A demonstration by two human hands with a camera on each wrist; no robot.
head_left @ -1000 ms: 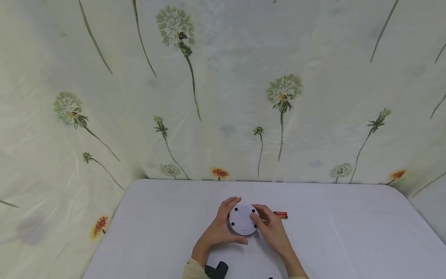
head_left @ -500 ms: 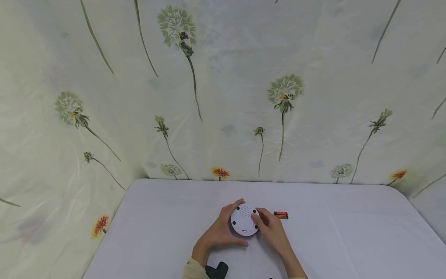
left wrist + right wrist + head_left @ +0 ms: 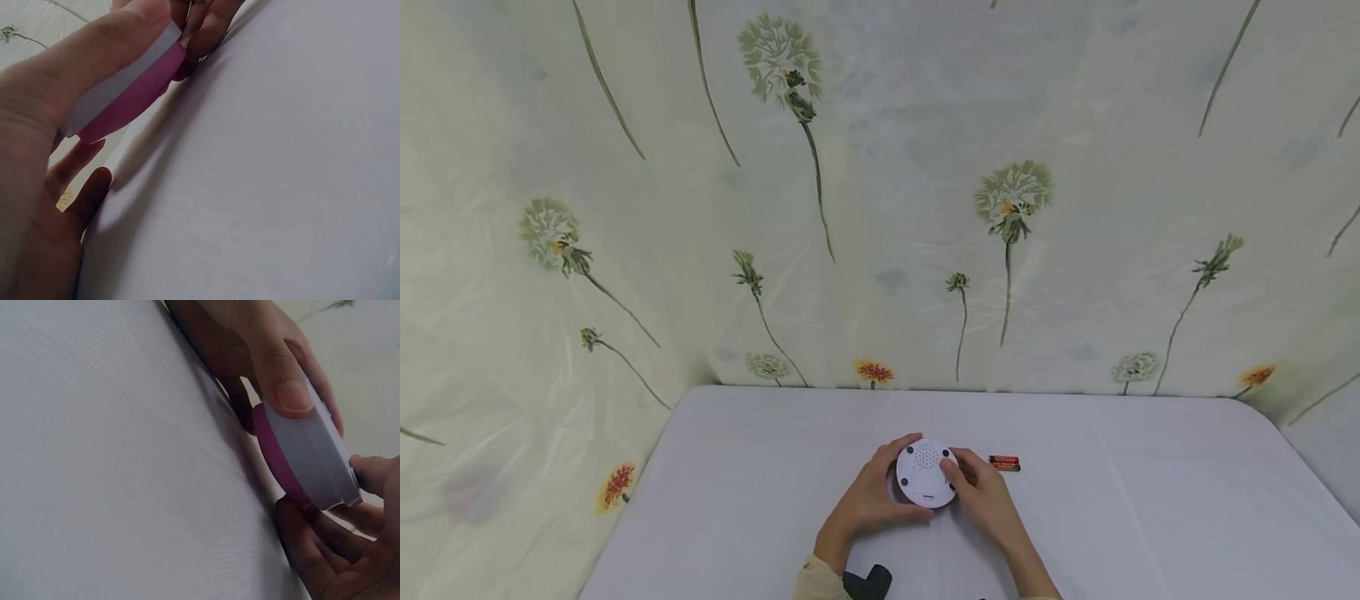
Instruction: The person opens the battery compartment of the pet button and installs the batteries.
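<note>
White above, pink below, the round device [image 3: 923, 482] shows dark feet [image 3: 904, 482] and clustered holes [image 3: 927, 455]; over the worktop [image 3: 1120, 508], our left hand [image 3: 872, 494] grips its rim, our right hand [image 3: 988, 496] pinches its edge.

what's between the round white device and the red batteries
The right hand: in the head view, it grips the round white device, with the red batteries beyond.

We see a pale backdrop [image 3: 887, 208] behind the white table [image 3: 1210, 500], its print scattered with green dandelion heads [image 3: 1013, 185] on long thin stems [image 3: 817, 167]. Lower down we find small red-and-yellow flowers [image 3: 873, 371]. We notice the table's rounded far corners and a faint crease [image 3: 1120, 485] towards its right side.
</note>
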